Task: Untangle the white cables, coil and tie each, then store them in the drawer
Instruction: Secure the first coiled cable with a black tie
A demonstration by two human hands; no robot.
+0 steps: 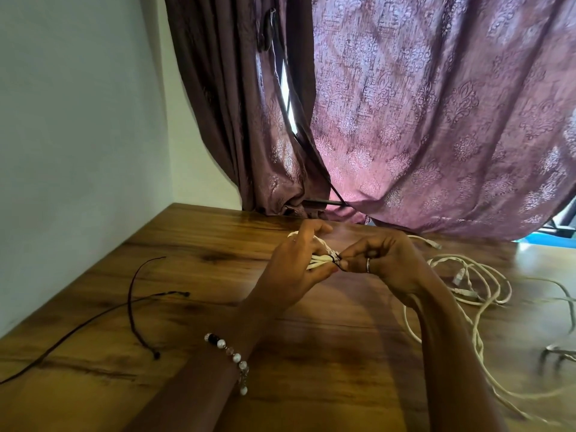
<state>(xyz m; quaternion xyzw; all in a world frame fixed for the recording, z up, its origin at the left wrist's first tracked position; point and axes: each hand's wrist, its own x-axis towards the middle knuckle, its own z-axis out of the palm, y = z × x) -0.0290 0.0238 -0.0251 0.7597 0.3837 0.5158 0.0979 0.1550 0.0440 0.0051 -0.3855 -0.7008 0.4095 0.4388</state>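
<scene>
**A:** Closest to the lens are the two forearms, a bead bracelet (232, 357) on the left wrist, all over the wooden table (327, 353). Behind that the big purple curtain (436, 120). So where's the cable?

**B:** Mid-table, lifted just off the wood. The left hand (293, 269) is wrapped round a coiled white cable (319, 260), squeezing the loops into one flat bundle. The right hand (383, 260) is pinching a thin dark tie (338, 264) right at the bundle's waist. Looks like the knotting step to me.

**A:** And the rest?

**B:** The loose white cables (477, 291) sprawl to the right, still tangled. Spare dark cords (137, 307) lie on the left. No drawer in view.

**A:** Handling tips?

**B:** I'd guess it's light but springy, so keep hold at the middle or the loops will pop open. The tie's tiny and slippery-looking, fingertip work only.
</scene>
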